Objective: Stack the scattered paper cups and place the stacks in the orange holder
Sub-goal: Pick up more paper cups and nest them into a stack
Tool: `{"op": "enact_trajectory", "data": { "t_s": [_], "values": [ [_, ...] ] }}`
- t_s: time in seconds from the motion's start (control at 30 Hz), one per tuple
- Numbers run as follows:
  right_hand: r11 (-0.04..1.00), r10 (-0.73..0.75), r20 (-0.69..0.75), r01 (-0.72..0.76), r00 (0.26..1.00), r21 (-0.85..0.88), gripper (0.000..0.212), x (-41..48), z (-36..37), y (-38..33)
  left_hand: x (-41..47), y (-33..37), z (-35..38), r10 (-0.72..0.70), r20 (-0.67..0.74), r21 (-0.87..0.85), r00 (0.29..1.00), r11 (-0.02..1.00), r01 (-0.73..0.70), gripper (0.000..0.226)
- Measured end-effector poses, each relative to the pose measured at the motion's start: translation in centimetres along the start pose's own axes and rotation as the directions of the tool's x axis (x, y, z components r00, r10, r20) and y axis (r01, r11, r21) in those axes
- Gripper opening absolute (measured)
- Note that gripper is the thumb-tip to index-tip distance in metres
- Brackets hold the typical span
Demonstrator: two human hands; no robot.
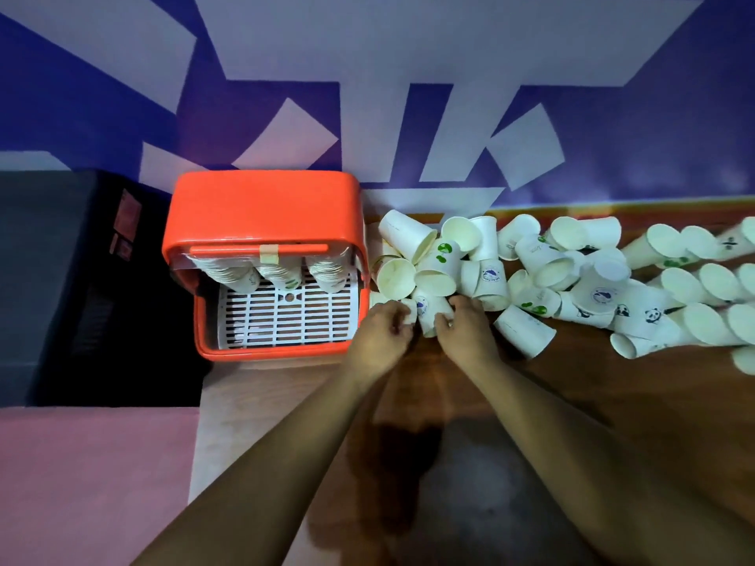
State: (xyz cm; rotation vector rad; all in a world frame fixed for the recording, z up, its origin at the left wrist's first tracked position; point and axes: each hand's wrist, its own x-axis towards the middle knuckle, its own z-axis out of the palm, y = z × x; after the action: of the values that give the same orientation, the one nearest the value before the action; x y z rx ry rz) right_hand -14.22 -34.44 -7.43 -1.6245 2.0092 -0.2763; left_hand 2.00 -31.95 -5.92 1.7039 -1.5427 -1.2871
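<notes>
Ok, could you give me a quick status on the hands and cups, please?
Left hand and right hand gripping cups at near edge of pile. Holder holds three stacks. Pile loose on table; nothing blocking.

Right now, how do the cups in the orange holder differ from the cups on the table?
The holder cups are nested in three stacks; the table cups lie loose. The holder cups lean in a neat row; the table cups are strewn about, mostly on their sides. Both are white paper cups, some printed.
</notes>
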Motion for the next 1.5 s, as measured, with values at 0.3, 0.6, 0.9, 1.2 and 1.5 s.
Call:
{"op": "enact_trajectory", "data": {
  "t_s": [0.3,0.6,0.9,1.2,1.5],
  "values": [
    [0.889,0.27,0.188,-0.319,0.944,0.329,0.043,-1.8,1.8,2.9,-0.3,-1.8,4.4,-0.137,0.201,0.039,0.97,0.99,0.132,0.041],
    [0.514,0.257,0.648,-0.669,0.717,0.537,0.051,-6.8,-3.1,6.0,-5.0,-4.1,4.7,0.175,0.311,0.005,0.934,0.983,-0.186,0.078],
    [0.932,0.252,0.092,-0.267,0.963,0.244,0.042,-6.0,-5.5,8.9,-5.7,-4.2,7.2,0.022,0.184,-0.163,0.983,0.987,0.009,0.062],
    [0.918,-0.053,-0.136,-0.005,0.989,-0.396,0.057,-1.8,-5.9,13.9,-6.7,-5.1,11.8,-0.005,0.164,0.123,0.986,0.992,-0.015,0.071],
    [0.971,0.064,0.052,-0.05,0.997,-0.233,0.06,-5.4,-6.0,18.4,-5.4,-5.1,6.5,0.227,-0.248,0.687,0.942,0.727,0.006,0.046]
  ]
}}
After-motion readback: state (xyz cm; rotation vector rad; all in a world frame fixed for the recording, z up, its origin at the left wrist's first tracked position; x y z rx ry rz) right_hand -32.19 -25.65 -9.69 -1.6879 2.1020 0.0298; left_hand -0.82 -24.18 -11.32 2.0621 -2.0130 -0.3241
